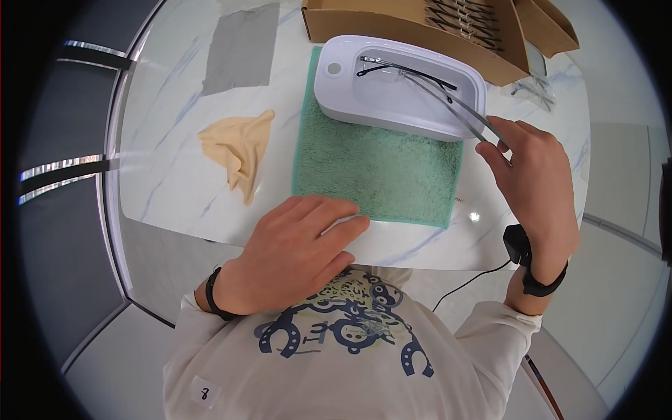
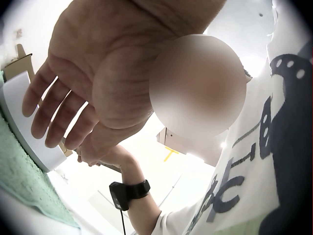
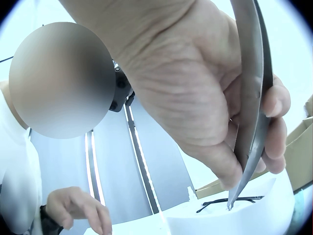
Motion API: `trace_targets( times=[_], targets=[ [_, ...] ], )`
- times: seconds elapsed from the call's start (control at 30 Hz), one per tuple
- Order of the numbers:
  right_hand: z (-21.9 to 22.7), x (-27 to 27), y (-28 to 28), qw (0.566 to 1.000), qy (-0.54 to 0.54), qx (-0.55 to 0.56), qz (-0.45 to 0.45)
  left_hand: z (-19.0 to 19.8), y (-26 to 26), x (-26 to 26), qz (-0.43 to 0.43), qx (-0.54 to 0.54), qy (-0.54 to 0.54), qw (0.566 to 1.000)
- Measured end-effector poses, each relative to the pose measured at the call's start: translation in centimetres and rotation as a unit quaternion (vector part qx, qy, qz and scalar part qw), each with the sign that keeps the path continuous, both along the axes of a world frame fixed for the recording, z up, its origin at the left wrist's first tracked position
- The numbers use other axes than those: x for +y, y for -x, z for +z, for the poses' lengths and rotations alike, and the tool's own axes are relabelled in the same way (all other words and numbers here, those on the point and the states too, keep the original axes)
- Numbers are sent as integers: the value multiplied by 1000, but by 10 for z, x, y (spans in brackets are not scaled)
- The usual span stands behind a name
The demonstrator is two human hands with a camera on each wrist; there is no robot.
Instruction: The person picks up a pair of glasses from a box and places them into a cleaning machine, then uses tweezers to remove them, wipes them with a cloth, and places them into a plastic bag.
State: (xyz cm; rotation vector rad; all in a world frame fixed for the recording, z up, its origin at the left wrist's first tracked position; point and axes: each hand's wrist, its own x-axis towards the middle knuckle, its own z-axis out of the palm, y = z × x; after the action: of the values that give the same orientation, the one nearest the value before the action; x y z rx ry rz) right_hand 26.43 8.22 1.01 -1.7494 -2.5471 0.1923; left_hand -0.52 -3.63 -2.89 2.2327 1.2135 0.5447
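- Eyeglasses (image 1: 422, 74) lie in the white basin (image 1: 343, 105), far side; probably light, stiff, easily scratched, best held by the frame.
- Right hand (image 1: 535, 164) pinches tweezers (image 1: 470, 111); tip contact unclear.
- Left hand (image 1: 301, 245), near side, hangs relaxed, holding nothing.

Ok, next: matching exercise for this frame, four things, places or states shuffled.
1. tweezers
2. glasses
3. green towel
4. tan cloth

A. spread under the white basin
B. crumpled on the tabletop
C. held in the right hand
D. lying inside the basin

Pairs: 1-C, 2-D, 3-A, 4-B
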Motion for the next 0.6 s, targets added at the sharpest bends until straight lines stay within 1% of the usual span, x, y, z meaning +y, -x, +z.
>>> trace_targets(
  times=[0.03,0.1,0.3,0.43,0.5,0.6],
  targets=[
    [-1,0,1,1000,0,0,-1,0,-1,0,-2,1,1,1000],
    [-4,1,1,999,-33,-11,21,0,-2,0,-6,3,1,1000],
    [-2,-11,-1,998,-60,-35,0,1,-4,-2,-7,4,4,1000],
    [1,-20,-5,997,-73,-33,-1,0,-5,-3,-9,9,5,1000],
    [1,-24,-8,997,-76,-18,-22,0,-5,-3,-11,11,5,1000],
    [4,-29,-11,996,-80,-4,-29,0,-7,-3,-13,12,5,1000]
  ],
)
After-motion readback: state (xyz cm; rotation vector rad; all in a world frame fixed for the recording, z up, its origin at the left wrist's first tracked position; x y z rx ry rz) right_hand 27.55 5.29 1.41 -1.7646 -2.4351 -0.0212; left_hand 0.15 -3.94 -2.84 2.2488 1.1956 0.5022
